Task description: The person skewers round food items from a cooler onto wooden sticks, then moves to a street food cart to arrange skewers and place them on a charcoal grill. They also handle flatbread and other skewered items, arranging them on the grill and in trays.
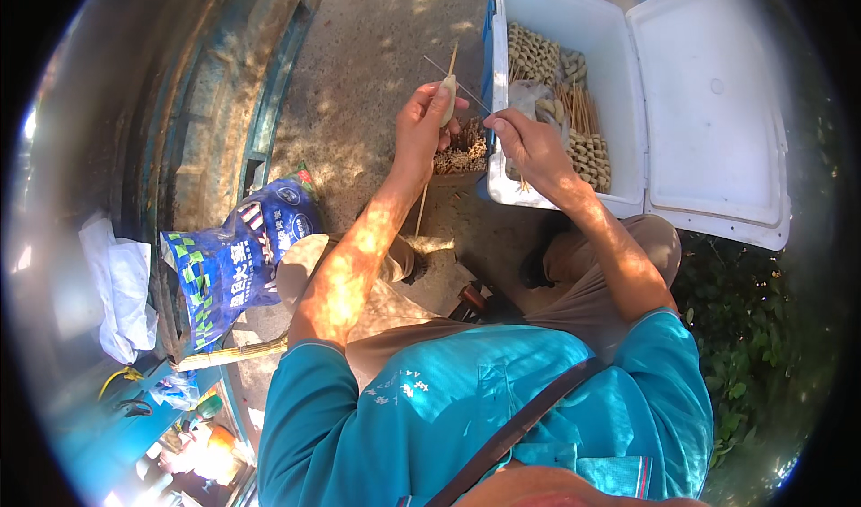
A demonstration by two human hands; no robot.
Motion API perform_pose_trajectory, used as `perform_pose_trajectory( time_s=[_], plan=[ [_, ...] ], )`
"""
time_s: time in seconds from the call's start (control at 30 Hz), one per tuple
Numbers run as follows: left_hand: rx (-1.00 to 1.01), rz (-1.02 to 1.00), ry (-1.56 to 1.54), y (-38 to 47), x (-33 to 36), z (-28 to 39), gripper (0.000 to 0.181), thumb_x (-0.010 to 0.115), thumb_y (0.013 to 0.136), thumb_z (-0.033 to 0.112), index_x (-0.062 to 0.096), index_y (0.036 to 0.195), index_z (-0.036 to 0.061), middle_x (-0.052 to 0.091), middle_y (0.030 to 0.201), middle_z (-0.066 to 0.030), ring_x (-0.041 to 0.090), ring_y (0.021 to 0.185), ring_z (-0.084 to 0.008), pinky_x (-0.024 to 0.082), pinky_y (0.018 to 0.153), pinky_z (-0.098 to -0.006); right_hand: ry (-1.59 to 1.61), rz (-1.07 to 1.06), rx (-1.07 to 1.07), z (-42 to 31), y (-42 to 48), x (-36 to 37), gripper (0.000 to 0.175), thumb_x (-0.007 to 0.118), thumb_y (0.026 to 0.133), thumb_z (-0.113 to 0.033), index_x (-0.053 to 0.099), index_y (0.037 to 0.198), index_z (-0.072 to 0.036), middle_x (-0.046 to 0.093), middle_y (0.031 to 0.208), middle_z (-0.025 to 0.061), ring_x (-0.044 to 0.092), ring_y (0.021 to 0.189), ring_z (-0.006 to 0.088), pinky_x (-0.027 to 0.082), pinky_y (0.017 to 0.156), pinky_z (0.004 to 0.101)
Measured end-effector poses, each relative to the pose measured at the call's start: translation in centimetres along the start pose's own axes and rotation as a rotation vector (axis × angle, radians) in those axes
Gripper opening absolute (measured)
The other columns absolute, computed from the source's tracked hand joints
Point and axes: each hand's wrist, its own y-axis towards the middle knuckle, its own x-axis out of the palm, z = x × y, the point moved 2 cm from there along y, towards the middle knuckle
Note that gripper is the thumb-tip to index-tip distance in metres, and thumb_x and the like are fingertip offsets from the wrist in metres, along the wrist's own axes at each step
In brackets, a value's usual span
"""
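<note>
My left hand grips a bamboo skewer carrying one pale, elongated food piece; the thumb presses on that piece. The skewer's long lower end slants down past my wrist. My right hand pinches a thin, straight rod-like tool at its lower right end. It crosses close to the top of the food piece, and whether they touch I cannot tell. Near my right hand, an open white cooler box holds rows of skewered pale pieces and more skewered pieces with their sticks pointing up.
Bundled sticks stand in a container left of the cooler. Its hinged lid lies open to the right, above leafy plants. A printed blue bag leans beside my left knee. White plastic hangs further left.
</note>
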Motion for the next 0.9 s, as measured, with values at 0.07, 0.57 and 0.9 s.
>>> perform_pose_trajectory(
  time_s=[0.07, 0.57, 0.9],
  plan=[
    [0.024, 0.006, 0.037, -0.1, 0.1, 0.2, 0.029, 0.056, 0.093, 0.032, 0.058, 0.106, 0.0065, 0.063, 0.084, -0.0014, 0.047, 0.057, -0.0024, 0.034, 0.047, -0.0170, -0.062, 0.011, -0.052, 0.4, 0.0, 0.2, 0.033, 0.044, 0.097, -0.033, 0.059, 0.102, -0.004, 0.056, 0.068, 0.0139, 0.056, 0.066, 0.0269, 0.044, 0.063, 0.0360],
    [0.289, 0.069, 0.536, -0.4, 0.0, -1.0, 0.034, 0.062, 0.088, 0.027, 0.061, 0.106, -0.0017, 0.068, 0.084, -0.0072, 0.061, 0.070, -0.0113, 0.048, 0.063, -0.0270, -0.223, -0.052, 0.098, 1.3, -0.2, 0.6, 0.036, 0.040, 0.098, -0.035, 0.058, 0.096, -0.004, 0.061, 0.076, 0.0209, 0.058, 0.076, 0.0411, 0.044, 0.068, 0.0460],
    [0.010, -0.064, 0.266, 0.0, 0.3, -0.7, 0.029, 0.058, 0.092, 0.022, 0.054, 0.112, 0.0010, 0.066, 0.086, -0.0080, 0.058, 0.070, -0.0115, 0.048, 0.065, -0.0276, -0.131, -0.051, 0.169, 2.2, -0.6, 1.2, 0.039, 0.038, 0.097, -0.037, 0.057, 0.095, -0.003, 0.060, 0.075, 0.0219, 0.058, 0.075, 0.0416, 0.044, 0.068, 0.0479]
  ],
)
